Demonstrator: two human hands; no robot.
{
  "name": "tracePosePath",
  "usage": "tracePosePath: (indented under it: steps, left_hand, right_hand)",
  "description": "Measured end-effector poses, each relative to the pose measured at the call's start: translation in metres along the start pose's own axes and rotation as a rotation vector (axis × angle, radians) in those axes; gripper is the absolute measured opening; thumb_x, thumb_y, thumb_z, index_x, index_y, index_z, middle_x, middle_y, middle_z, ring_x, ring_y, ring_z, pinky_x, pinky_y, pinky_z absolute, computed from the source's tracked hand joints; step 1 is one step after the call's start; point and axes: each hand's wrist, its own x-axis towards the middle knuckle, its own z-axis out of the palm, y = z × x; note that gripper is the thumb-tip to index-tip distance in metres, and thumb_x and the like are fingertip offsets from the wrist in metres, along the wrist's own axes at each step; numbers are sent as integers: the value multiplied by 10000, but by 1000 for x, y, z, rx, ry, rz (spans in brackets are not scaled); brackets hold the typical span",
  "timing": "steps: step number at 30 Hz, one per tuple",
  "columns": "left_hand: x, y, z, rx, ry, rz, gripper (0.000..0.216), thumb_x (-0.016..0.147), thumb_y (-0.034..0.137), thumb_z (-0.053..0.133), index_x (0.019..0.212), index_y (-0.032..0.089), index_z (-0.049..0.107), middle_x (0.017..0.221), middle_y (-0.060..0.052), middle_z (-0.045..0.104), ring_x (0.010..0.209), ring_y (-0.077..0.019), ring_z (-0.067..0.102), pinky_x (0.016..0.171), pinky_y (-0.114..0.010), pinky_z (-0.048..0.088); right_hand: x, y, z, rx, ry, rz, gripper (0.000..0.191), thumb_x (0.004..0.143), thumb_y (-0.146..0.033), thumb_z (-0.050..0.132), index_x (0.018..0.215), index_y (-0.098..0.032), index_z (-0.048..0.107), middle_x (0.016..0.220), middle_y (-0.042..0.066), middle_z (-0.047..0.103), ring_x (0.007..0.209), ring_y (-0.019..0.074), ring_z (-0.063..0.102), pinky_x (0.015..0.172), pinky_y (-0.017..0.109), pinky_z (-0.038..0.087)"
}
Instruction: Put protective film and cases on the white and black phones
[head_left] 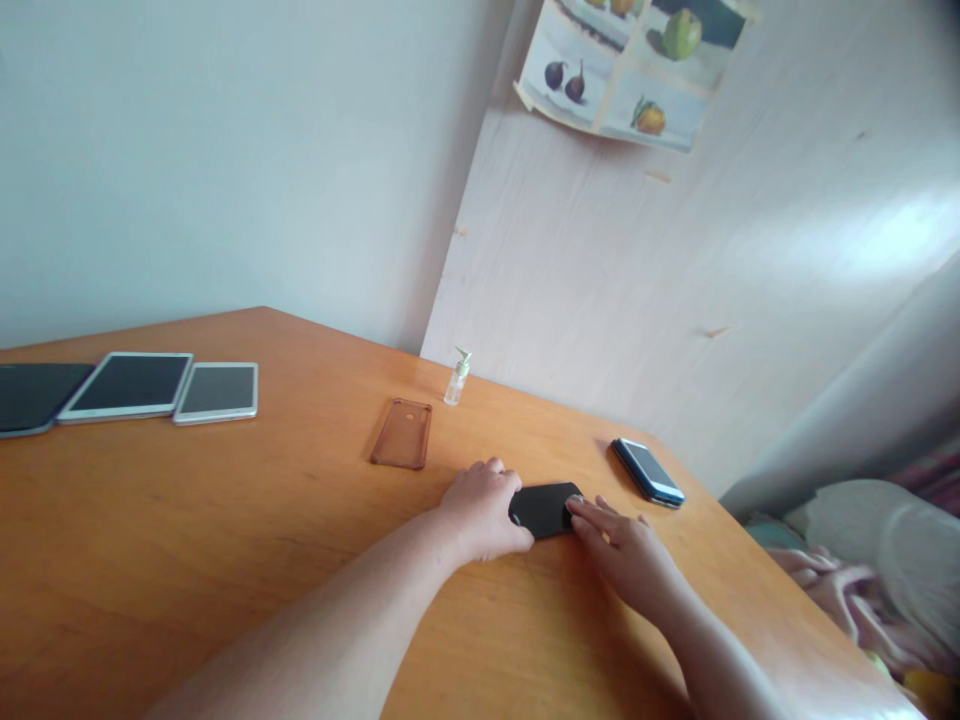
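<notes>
A black smartphone [544, 509] lies flat on the wooden table in front of me, its dark glossy face up. My left hand [484, 510] is closed around its left end, thumb on the near edge and fingers at the far side. At the other end, my right hand [619, 545] rests its outstretched fingertips on the phone's surface. I cannot make out anything between those fingers and the phone. Beyond my left hand lies a clear brownish phone case [403, 435]. Behind the case stands a small clear pump bottle [457, 378] with a pale green top.
Another phone [649, 472], in a dark case, lies near the table's right edge. On the left are a white-framed tablet [131, 385], a smaller white device [217, 391] and a dark tablet [37, 395]. Walls border the table's far side; bedding [862, 570] is at right.
</notes>
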Motion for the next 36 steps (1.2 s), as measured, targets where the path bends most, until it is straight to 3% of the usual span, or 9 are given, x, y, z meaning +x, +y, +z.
tracePosePath:
  steps: [3,5,10,13,16,21,24,29,36]
  left_hand:
    - [0,0,-1,-10,-9,0,464,590,493,691,977,241,650,1004,-79,602,919,-270,603,751,-341,501]
    - [0,-1,-1,-15,-19,-6,475,587,500,698,984,243,651,1007,-79,601,919,-270,604,752,-340,501]
    - [0,-1,-1,-6,-23,-20,471,583,499,711,976,247,649,1007,-81,600,931,-278,597,749,-344,494]
    - [0,-1,0,14,-19,-32,428,583,477,711,937,245,647,973,-78,602,908,-273,598,728,-338,490]
    - [0,-1,1,13,-15,-33,386,586,443,698,903,230,642,946,-80,599,869,-261,602,703,-326,482]
    - [0,0,1,15,-5,-17,394,593,431,672,926,227,624,948,-76,593,857,-255,601,701,-324,482]
    - [1,0,1,38,-5,-21,417,597,440,667,951,226,615,966,-79,594,868,-262,602,713,-335,482]
    - [0,-1,3,17,7,-16,440,618,471,654,984,230,609,973,-79,598,883,-264,603,717,-336,481]
    - [-1,1,-2,32,-26,-21,438,615,408,663,1008,227,595,1007,-80,603,917,-264,605,752,-335,491]
  right_hand:
    - [-1,2,-10,55,112,30,355,905,-439,456,1145,-308,681,1187,32,690,1181,268,584,1016,470,411]
    - [-2,-8,-20,112,149,35,338,902,-439,457,1098,-293,690,1066,29,728,1008,239,661,876,381,491]
    - [10,-37,-43,217,151,-64,245,861,-354,500,994,-219,656,788,17,704,726,182,632,650,284,471]
    - [29,-42,-39,248,37,-72,157,818,-289,516,878,-198,629,699,-2,658,643,152,587,575,253,429]
    - [47,-39,-19,298,-109,-103,133,788,-229,511,823,-180,629,701,-3,643,660,143,585,581,240,423]
    - [54,-33,8,111,34,-205,155,795,-166,516,840,-187,663,856,34,634,809,158,587,736,270,431]
    - [42,-37,4,109,24,-273,176,831,-153,504,851,-192,673,873,40,616,825,154,583,752,264,432]
    - [25,-47,-8,190,-111,-386,121,843,-222,588,863,-234,706,875,20,622,828,154,589,754,260,439]
    - [47,-34,9,183,23,-268,123,859,-202,539,860,-194,661,858,35,612,813,164,589,769,285,448]
